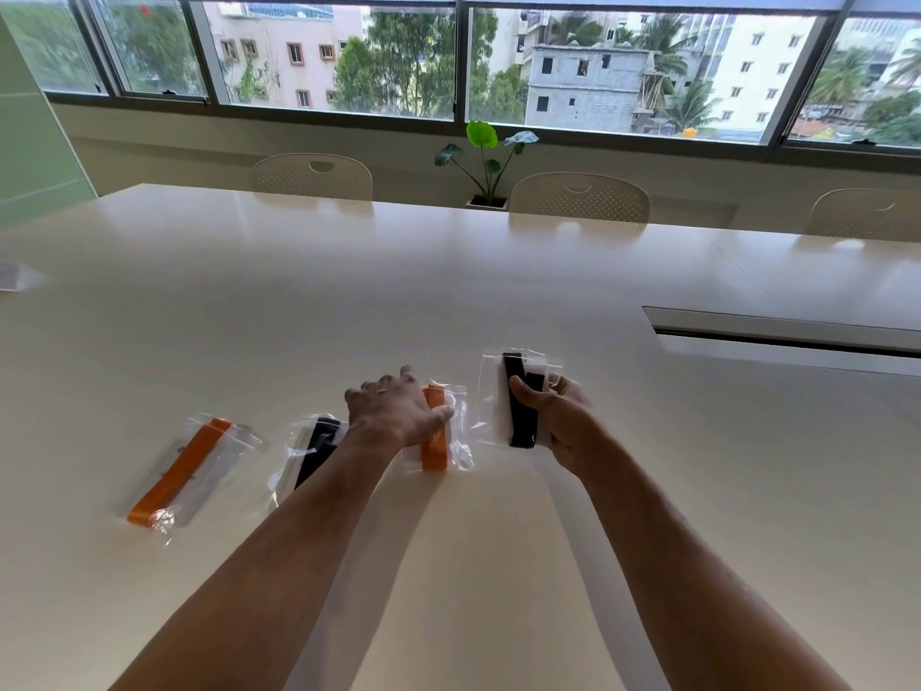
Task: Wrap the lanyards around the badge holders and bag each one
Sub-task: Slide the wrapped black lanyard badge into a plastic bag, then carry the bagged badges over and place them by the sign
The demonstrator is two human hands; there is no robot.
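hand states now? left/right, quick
Left hand: resting palm-down on the orange-lanyard bag, grip unclear.
Right hand: closed, holding the black-lanyard bag.

Glossy clear plastic bags [197,466] on a smooth, shiny table [448,271].

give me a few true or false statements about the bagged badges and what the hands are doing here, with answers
1. Four bagged badge holders are in view. True.
2. The right hand holds a bag with an orange lanyard. False: it grips the black-lanyard bag.
3. The left hand rests on the orange-lanyard bag lying on the table. True.
4. The far-left bag holds a black lanyard. False: its lanyard is orange.
5. A bag with a black lanyard lies partly behind the left forearm. True.
6. The chairs across the table are occupied. False: they are empty.
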